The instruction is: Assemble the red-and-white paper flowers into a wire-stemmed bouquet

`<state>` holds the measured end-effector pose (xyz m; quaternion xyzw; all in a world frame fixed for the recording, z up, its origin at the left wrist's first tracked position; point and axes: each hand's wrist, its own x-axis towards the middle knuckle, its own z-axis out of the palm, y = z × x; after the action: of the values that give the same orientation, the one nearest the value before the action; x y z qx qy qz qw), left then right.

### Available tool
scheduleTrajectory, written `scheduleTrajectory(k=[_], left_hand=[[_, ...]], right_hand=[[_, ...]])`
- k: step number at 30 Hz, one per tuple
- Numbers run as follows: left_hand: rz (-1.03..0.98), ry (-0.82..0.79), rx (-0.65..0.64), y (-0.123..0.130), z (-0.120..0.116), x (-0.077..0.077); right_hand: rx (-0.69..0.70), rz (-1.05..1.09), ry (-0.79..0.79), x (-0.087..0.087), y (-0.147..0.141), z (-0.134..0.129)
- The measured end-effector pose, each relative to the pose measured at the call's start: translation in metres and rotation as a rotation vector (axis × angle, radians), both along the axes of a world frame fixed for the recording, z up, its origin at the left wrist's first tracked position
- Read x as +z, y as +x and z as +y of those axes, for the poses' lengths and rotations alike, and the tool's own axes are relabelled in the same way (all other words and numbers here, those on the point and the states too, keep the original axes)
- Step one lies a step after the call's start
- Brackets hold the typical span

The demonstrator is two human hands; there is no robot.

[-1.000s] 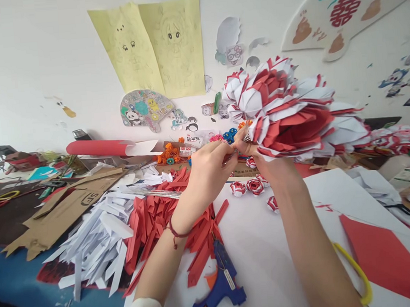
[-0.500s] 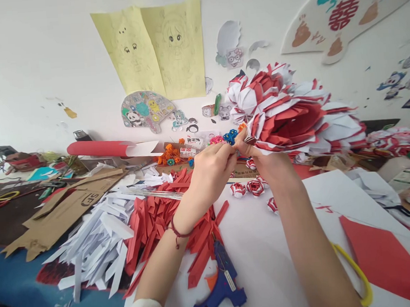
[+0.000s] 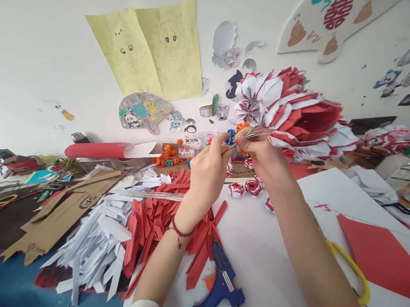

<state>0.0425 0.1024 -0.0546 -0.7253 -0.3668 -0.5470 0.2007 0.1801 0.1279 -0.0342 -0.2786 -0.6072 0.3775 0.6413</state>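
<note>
A large bunch of red and white folded paper flowers [image 3: 301,113] tilts out to the right, its thin wire stems gathered near the centre. My right hand [image 3: 259,151] is closed around those wire stems. Beside it, my left hand [image 3: 209,165] pinches the wire ends, its fingertips almost touching the right hand. Small red and white paper balls [image 3: 253,187] lie on the white sheet [image 3: 258,244] below the hands. A blue glue gun [image 3: 222,284] rests between my forearms. Red paper strips [image 3: 150,224] and white paper strips [image 3: 98,242] are heaped to the left.
Flattened brown cardboard [image 3: 64,212] lies at the left, with a red paper roll [image 3: 94,151] behind it. Orange flowers [image 3: 168,154] stand by the wall. Yellow-handled scissors [image 3: 352,269] and red paper [image 3: 383,257] are at the right.
The flower bunch has turned and shifted slightly right, and more of its wire stems show. My hands have drawn slightly apart, with the left fingers raised. The view has shifted a little.
</note>
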Motion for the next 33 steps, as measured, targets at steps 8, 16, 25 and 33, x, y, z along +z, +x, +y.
scheduleTrajectory(k=[8,16,25,33], left_hand=[[-0.025,-0.036,0.024,-0.003,0.0,0.002],[0.008,0.028,0.082,-0.007,0.002,0.002],[0.119,0.025,0.02,-0.008,0.002,0.002],[0.22,0.001,0.076,-0.011,-0.001,0.004]], right_hand=[[0.124,0.029,-0.055,-0.003,-0.001,-0.002],[0.292,0.042,-0.037,-0.004,-0.002,0.003],[0.251,0.066,-0.058,-0.006,0.004,0.006],[0.32,-0.014,0.026,-0.005,0.012,0.015]])
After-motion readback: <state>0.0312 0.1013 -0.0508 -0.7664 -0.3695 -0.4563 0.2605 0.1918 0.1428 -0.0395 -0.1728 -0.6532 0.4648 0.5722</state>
